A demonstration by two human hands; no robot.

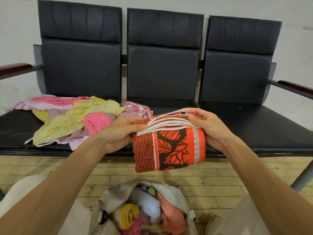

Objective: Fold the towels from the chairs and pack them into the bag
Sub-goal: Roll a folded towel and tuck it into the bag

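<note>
Folded orange towel (169, 146) pinched between both hands' fingers (194, 116).

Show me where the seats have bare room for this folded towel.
The right seat is bare from the folded towel out to the armrest. The back of the middle seat is bare too. The towel pile crowds the left seat and spills onto the middle one.

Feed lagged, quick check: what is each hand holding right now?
Left hand: grips the left side of the folded orange-and-brown leaf-patterned terry towel.
Right hand: grips the same towel's right side.
</note>
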